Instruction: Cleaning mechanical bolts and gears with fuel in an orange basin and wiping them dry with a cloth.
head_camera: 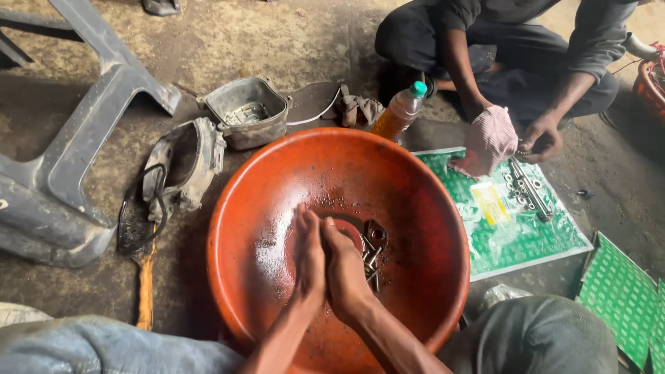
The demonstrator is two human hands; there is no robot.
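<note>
Both hands pressed together, palm to palm, low in the orange basin (429,228): left hand (309,260) and right hand (344,270) with fingers straight and closed side by side, tips pointing at the wet bottom. Whether anything sits clamped between the palms, impossible to tell. Just beside the right fingertips, touching or nearly so, a small heap of dark metal parts (373,249), bracket-shaped pieces and bolts lying in a thin film of liquid. Judged as a washing or rubbing step, mid-way, with most of the parts lying loose in the bowl. Next move likely calling for parting the palms and picking a single piece from the heap with the fingertips, slippery as it looks. Around the basin: a grey engine cover (247,111) and a second casing (183,166) to the left, an amber-filled bottle with a green cap (402,111) behind. Across the floor, a co-worker's cloth-wrapped hand (489,142) over long bolts (530,187) on a green sheet (533,235).
</note>
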